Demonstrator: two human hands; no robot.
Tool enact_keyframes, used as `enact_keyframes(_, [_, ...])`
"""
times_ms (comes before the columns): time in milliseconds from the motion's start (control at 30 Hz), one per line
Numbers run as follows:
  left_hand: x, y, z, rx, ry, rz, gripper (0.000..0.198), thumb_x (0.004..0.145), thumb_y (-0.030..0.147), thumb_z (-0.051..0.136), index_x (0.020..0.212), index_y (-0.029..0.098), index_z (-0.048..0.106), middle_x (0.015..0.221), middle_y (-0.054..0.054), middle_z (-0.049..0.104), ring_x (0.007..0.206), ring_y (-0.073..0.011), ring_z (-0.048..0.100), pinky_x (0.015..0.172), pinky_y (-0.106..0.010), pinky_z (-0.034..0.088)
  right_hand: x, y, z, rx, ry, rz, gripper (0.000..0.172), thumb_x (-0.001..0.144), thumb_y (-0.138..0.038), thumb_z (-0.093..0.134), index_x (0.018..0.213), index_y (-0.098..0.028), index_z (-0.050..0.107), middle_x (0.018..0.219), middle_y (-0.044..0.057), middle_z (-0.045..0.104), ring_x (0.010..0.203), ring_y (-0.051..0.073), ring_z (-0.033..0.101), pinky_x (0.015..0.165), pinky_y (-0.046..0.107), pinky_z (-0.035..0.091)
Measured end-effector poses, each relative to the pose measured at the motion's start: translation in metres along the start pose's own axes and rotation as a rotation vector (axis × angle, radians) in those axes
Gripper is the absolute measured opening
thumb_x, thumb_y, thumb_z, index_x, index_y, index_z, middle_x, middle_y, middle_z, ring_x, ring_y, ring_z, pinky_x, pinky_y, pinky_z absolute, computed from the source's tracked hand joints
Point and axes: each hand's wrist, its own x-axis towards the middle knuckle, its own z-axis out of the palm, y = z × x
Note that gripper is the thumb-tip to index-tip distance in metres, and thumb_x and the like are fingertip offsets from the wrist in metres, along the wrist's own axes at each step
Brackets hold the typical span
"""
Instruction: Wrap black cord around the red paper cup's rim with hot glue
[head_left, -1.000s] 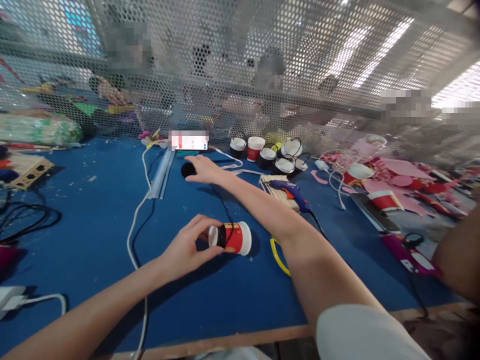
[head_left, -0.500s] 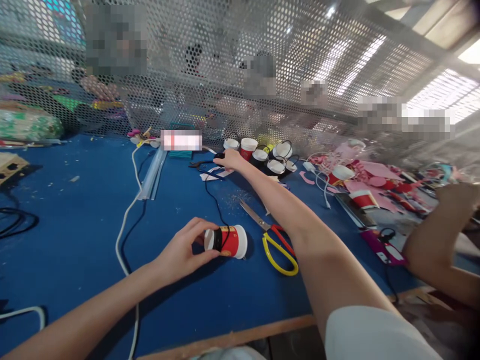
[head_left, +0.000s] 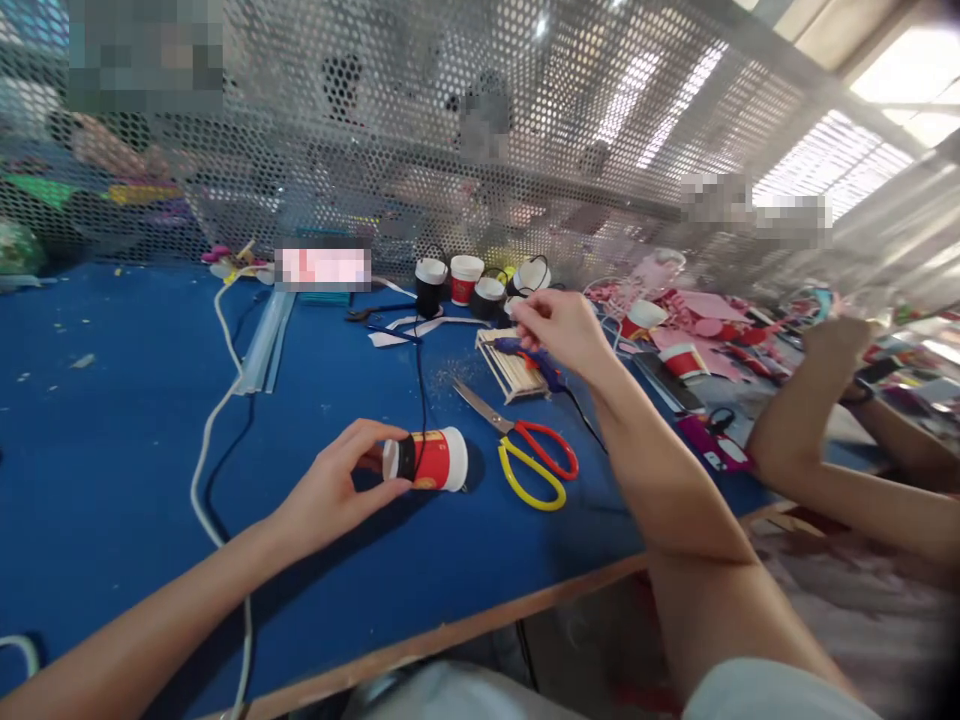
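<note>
A red and white paper cup (head_left: 441,460) lies on its side with a black band wrapped round its base end. My left hand (head_left: 334,490) grips that end between thumb and fingers. From the cup a black cord (head_left: 421,385) runs back across the table. My right hand (head_left: 562,328) is raised with its fingers curled together; anything inside them is hidden. Just below it, a blue glue gun (head_left: 552,374) rests on a small rack of wooden sticks (head_left: 514,378). Scissors with one red and one yellow handle (head_left: 534,465) lie open right of the cup.
Several paper cups (head_left: 466,278) with black cords stand by the perforated metal screen (head_left: 420,190). Pliers (head_left: 367,313) and clear glue sticks (head_left: 268,345) lie further left. A white cable (head_left: 199,480) crosses the table. At right are pink scraps (head_left: 712,310) and another person's arm (head_left: 802,400).
My right hand has moved right and toward me, from beside the pliers to above the glue gun. My left hand still holds the cup. The view has swung right.
</note>
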Motion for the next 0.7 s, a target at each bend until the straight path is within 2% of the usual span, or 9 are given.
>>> enact_keyframes(67, [0.000, -0.002, 0.000, 0.006, 0.002, 0.006, 0.036, 0.081, 0.030, 0.064, 0.115, 0.025, 0.053, 0.109, -0.005, 0.055, 0.087, -0.0157, 0.063, 0.075, -0.032, 0.058, -0.014, 0.023, -0.011, -0.258, 0.119, 0.020, 0.020, 0.084, -0.031, 0.052, 0.083, -0.014, 0.063, 0.072, 0.005, 0.067, 0.064, 0.014, 0.062, 0.063, 0.025, 0.047])
enact_keyframes(133, [0.000, -0.004, 0.001, 0.003, 0.006, 0.000, 0.038, 0.081, 0.032, 0.065, 0.115, 0.025, 0.052, 0.109, -0.005, 0.055, 0.085, -0.0152, 0.063, 0.076, -0.033, 0.058, -0.021, 0.046, -0.013, -0.504, 0.041, 0.093, 0.025, 0.081, -0.031, 0.054, 0.094, -0.012, 0.064, 0.085, 0.009, 0.069, 0.079, 0.019, 0.064, 0.071, 0.028, 0.046])
enact_keyframes(233, [0.001, -0.005, 0.002, 0.002, 0.019, -0.008, 0.038, 0.080, 0.032, 0.065, 0.115, 0.025, 0.052, 0.109, -0.005, 0.054, 0.086, -0.0160, 0.063, 0.079, -0.035, 0.058, -0.024, 0.071, -0.003, -0.602, -0.099, 0.160, 0.026, 0.076, -0.031, 0.060, 0.087, -0.008, 0.066, 0.087, 0.016, 0.069, 0.086, 0.026, 0.063, 0.074, 0.031, 0.044])
enact_keyframes(333, [0.001, -0.005, 0.002, 0.011, 0.020, -0.008, 0.038, 0.080, 0.033, 0.065, 0.115, 0.024, 0.052, 0.109, -0.005, 0.054, 0.086, -0.0163, 0.064, 0.079, -0.036, 0.058, -0.024, 0.082, 0.009, -0.604, -0.116, 0.182, 0.023, 0.076, -0.028, 0.059, 0.082, -0.007, 0.066, 0.089, 0.021, 0.068, 0.096, 0.030, 0.061, 0.080, 0.034, 0.043])
enact_keyframes(433, [0.000, -0.004, 0.001, 0.017, 0.028, 0.000, 0.037, 0.080, 0.033, 0.066, 0.114, 0.024, 0.053, 0.110, -0.006, 0.054, 0.086, -0.0164, 0.063, 0.079, -0.036, 0.058, -0.024, 0.085, 0.016, -0.570, -0.081, 0.219, 0.027, 0.077, -0.026, 0.056, 0.091, -0.005, 0.065, 0.096, 0.023, 0.067, 0.098, 0.032, 0.061, 0.081, 0.036, 0.044])
enact_keyframes(567, [0.001, -0.002, -0.001, 0.027, 0.057, 0.010, 0.040, 0.079, 0.032, 0.066, 0.116, 0.024, 0.052, 0.111, -0.006, 0.054, 0.088, -0.0174, 0.063, 0.080, -0.038, 0.057, -0.029, 0.080, 0.014, -0.466, 0.039, 0.263, 0.043, 0.076, -0.026, 0.056, 0.113, -0.004, 0.053, 0.104, 0.020, 0.065, 0.097, 0.028, 0.061, 0.078, 0.034, 0.046])
enact_keyframes(667, [0.003, -0.001, -0.003, 0.005, 0.071, -0.010, 0.043, 0.078, 0.031, 0.067, 0.117, 0.022, 0.051, 0.109, -0.007, 0.055, 0.089, -0.0179, 0.063, 0.081, -0.038, 0.057, -0.040, 0.061, 0.009, -0.060, 0.112, 0.214, 0.042, 0.070, -0.027, 0.064, 0.106, -0.009, 0.056, 0.099, 0.013, 0.066, 0.086, 0.022, 0.063, 0.071, 0.031, 0.048])
enact_keyframes(700, [0.003, -0.002, -0.003, -0.007, 0.066, -0.023, 0.047, 0.077, 0.031, 0.068, 0.119, 0.022, 0.049, 0.108, -0.006, 0.056, 0.089, -0.0180, 0.063, 0.082, -0.039, 0.057, -0.045, 0.052, 0.008, 0.118, 0.056, 0.201, 0.038, 0.069, -0.030, 0.066, 0.100, -0.011, 0.058, 0.090, 0.009, 0.067, 0.077, 0.020, 0.063, 0.065, 0.030, 0.049])
